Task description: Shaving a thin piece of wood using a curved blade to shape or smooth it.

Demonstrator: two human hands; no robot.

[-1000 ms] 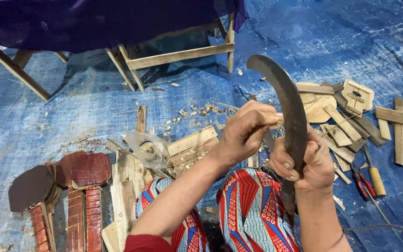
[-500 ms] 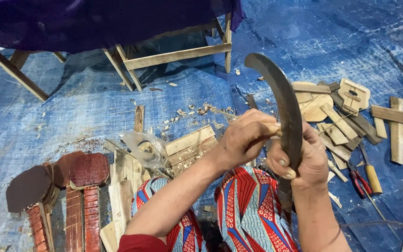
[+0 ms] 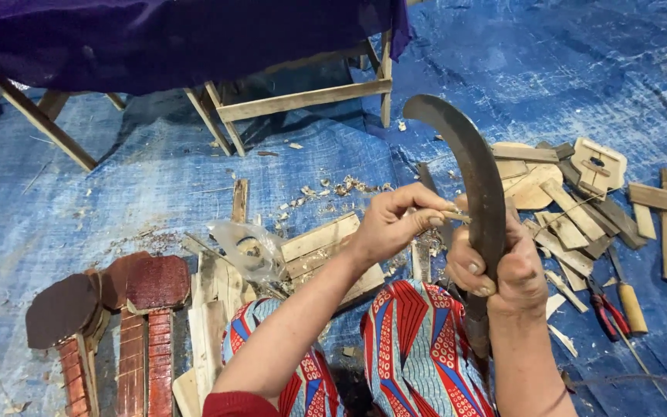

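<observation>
Clenching fully around the curved blade [image 3: 479,193], the right hand [image 3: 503,266] is holding it upright; beside the blade, the left hand [image 3: 395,224] is pinching a thin wooden stick [image 3: 454,217].

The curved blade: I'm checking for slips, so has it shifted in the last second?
Barely. The curved blade tip stays just right of the wooden frame's leg, upright in the right hand; the slight offset could be head-camera motion.

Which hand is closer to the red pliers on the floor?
Right. The right hand, gripping the curved blade, is just left of the pliers; the left hand is farther left.
</observation>
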